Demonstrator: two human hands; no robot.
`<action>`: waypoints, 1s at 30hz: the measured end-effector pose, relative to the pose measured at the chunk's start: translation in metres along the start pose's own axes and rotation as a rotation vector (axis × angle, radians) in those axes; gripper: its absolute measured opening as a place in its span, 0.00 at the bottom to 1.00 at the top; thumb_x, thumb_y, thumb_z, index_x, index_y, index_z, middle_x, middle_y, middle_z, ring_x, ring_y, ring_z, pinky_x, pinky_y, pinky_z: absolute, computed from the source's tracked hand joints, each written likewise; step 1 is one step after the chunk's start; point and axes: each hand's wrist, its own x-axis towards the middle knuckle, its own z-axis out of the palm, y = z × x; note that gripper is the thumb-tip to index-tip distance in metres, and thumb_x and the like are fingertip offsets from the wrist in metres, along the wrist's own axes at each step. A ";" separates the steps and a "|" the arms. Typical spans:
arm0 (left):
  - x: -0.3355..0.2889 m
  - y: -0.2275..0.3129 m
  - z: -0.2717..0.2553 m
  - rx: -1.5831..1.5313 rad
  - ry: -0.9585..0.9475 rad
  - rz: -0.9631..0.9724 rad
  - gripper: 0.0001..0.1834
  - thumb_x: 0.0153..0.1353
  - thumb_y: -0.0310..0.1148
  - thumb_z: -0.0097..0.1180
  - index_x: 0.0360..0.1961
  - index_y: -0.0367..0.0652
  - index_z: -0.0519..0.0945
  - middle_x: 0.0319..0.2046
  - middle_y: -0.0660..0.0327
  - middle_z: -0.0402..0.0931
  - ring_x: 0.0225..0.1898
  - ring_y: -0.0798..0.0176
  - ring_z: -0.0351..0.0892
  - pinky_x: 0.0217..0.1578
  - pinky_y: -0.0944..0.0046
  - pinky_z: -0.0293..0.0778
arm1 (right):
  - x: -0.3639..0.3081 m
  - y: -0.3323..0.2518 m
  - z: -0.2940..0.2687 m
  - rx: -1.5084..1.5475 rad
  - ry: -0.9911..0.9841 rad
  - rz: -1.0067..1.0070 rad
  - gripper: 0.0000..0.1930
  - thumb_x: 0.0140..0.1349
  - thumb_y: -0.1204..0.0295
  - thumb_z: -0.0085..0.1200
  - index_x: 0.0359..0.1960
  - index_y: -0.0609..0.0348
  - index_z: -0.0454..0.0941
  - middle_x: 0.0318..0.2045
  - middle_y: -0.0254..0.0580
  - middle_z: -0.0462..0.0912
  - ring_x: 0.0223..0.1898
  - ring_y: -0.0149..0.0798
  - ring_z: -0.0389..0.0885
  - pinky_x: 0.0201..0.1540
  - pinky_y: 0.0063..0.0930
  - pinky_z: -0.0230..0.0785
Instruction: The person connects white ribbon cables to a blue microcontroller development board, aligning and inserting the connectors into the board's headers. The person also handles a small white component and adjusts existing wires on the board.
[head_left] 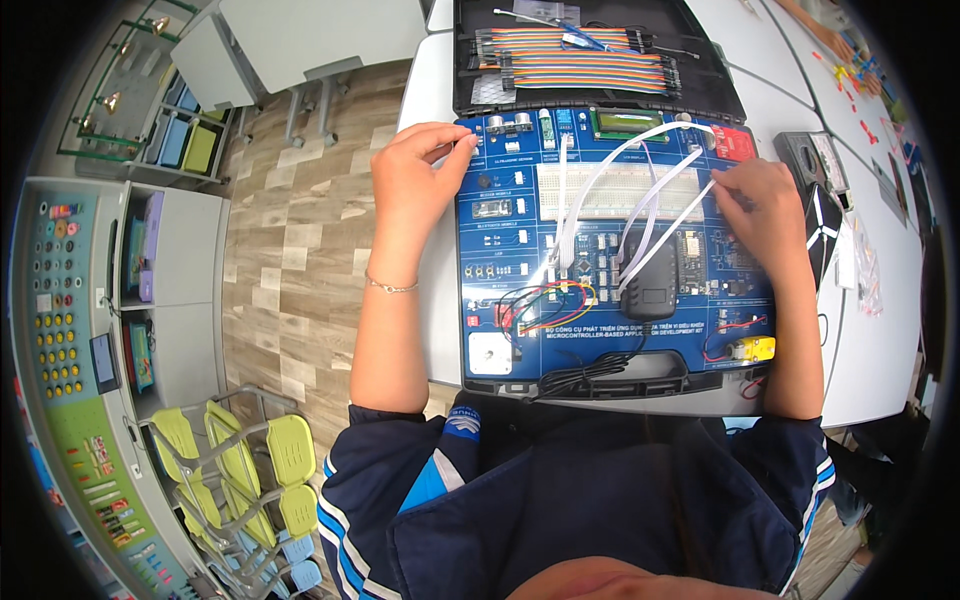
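Observation:
A blue electronics kit board [600, 362] lies before me in a black case. My right hand [768, 205], over the board's right edge, pinches the upper end of a flat white cable [676, 232]. That cable slants down left to small connectors near the middle. My left hand [425, 168] is at the board's upper left corner, thumb and index finger pressed together; what they hold, if anything, is hidden. More white cables arch over the white breadboard [600, 190] and up toward the green display [628, 125]. A black power adapter [655, 287] rests on the board.
Rainbow jumper wires [590, 72] lie in the open lid [715, 98]. Coloured wires [575, 298] loop at lower left; a black cord [580, 378] is coiled in front. A multimeter [826, 162] stands right. Another person's hand [848, 42] is far right. Green chairs [292, 450] stand left.

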 end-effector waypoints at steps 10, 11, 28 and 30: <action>-0.006 0.005 -0.005 0.168 -0.061 0.171 0.08 0.52 0.32 0.71 0.34 0.43 0.89 0.42 0.58 0.84 0.47 0.56 0.84 0.47 0.60 0.79 | 0.000 0.004 0.000 -0.026 0.018 -0.099 0.06 0.52 0.75 0.68 0.33 0.58 0.87 0.31 0.40 0.87 0.36 0.43 0.83 0.45 0.34 0.72; -0.007 0.004 -0.004 0.179 -0.056 0.168 0.08 0.52 0.32 0.71 0.34 0.44 0.89 0.43 0.59 0.83 0.47 0.56 0.84 0.47 0.59 0.78 | 0.001 0.004 0.000 -0.033 0.022 -0.114 0.06 0.52 0.75 0.68 0.33 0.59 0.87 0.30 0.40 0.86 0.36 0.43 0.83 0.45 0.34 0.72; -0.019 0.030 -0.007 0.282 -0.285 0.115 0.45 0.33 0.49 0.85 0.52 0.34 0.82 0.58 0.48 0.70 0.60 0.49 0.76 0.54 0.53 0.78 | 0.009 0.014 -0.001 -0.101 0.033 -0.272 0.04 0.52 0.70 0.66 0.28 0.56 0.86 0.30 0.38 0.86 0.34 0.43 0.84 0.41 0.37 0.76; -0.020 0.026 -0.005 0.292 -0.274 0.108 0.45 0.32 0.50 0.85 0.51 0.34 0.82 0.58 0.49 0.70 0.60 0.49 0.76 0.55 0.54 0.78 | 0.010 0.014 -0.001 -0.090 0.013 -0.289 0.04 0.52 0.71 0.66 0.28 0.56 0.86 0.29 0.38 0.85 0.34 0.44 0.84 0.42 0.38 0.76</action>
